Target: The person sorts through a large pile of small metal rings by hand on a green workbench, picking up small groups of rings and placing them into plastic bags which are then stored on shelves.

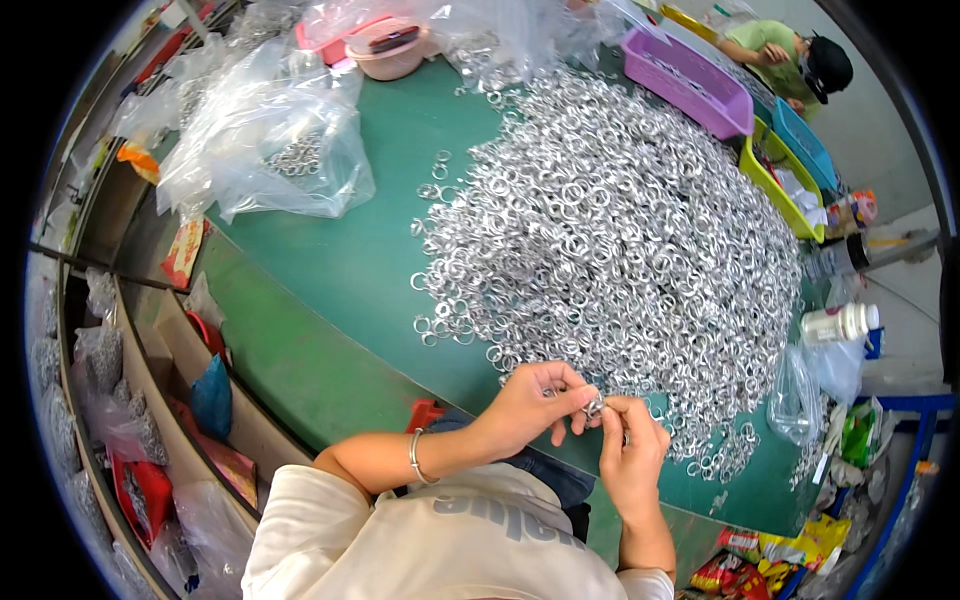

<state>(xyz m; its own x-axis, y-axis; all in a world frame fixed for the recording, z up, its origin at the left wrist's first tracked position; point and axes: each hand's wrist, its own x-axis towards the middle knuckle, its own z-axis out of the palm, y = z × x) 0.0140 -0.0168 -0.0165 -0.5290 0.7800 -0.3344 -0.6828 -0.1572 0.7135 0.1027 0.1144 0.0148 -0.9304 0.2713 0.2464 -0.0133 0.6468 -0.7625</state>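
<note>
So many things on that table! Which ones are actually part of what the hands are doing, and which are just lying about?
In use:
- left hand and right hand, pinching a small metal ring between them
- big heap of silver rings on the green table

Lying about:
- clear plastic bags
- purple basket
- pink bowl
- white bottle

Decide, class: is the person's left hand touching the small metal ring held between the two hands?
Touching. The head view shows the left hand's fingertips pinched on the small metal ring, with the right hand meeting it too.
</note>
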